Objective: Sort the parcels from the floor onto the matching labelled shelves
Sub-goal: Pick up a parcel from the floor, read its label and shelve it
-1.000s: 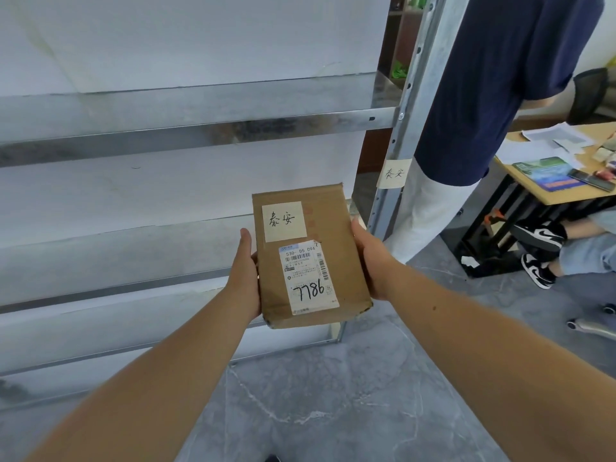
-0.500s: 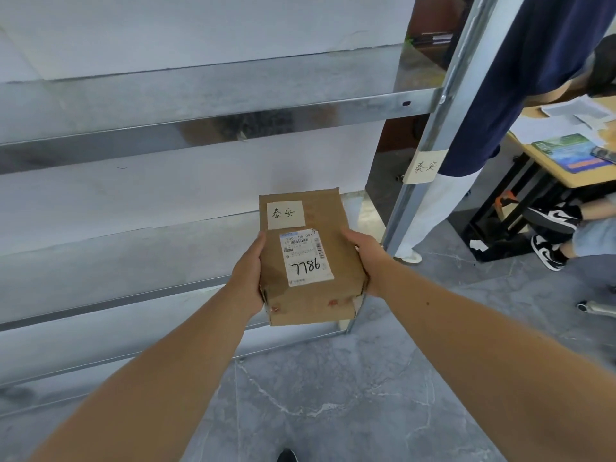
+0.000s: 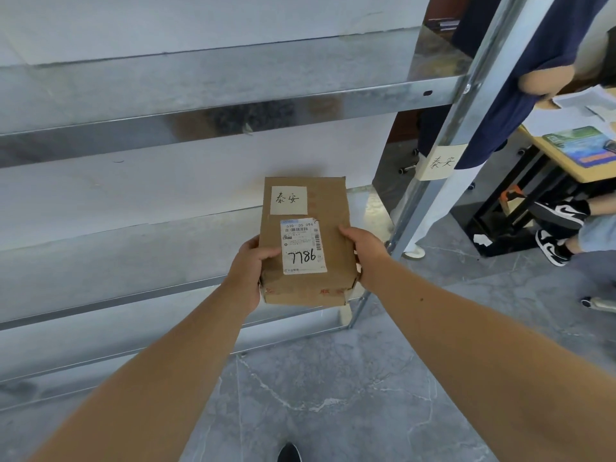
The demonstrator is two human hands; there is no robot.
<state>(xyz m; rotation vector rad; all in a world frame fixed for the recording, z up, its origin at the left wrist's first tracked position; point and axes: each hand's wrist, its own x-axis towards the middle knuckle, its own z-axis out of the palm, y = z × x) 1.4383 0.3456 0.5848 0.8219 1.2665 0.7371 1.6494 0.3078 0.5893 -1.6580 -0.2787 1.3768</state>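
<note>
A brown cardboard parcel (image 3: 328,228) with a handwritten cream label and a white shipping sticker marked 7786 is held flat between both hands. My left hand (image 3: 248,271) grips its left edge, my right hand (image 3: 365,251) its right edge. The parcel's far end reaches over the front lip of a metal shelf (image 3: 133,255) near that shelf's right end. A cream label (image 3: 440,161) with the same handwritten characters is stuck on the rack's right upright (image 3: 430,181).
A higher metal shelf (image 3: 233,95) runs above, a lower rail near the grey marble floor (image 3: 333,395). A person in a navy shirt (image 3: 546,48) stands right behind the upright. A wooden desk (image 3: 566,155) with papers and another person's sneakers (image 3: 560,211) lie at the right.
Both hands have carried the parcel forward and lower, from in front of the rack to over the shelf's front lip. The view has moved closer to the rack.
</note>
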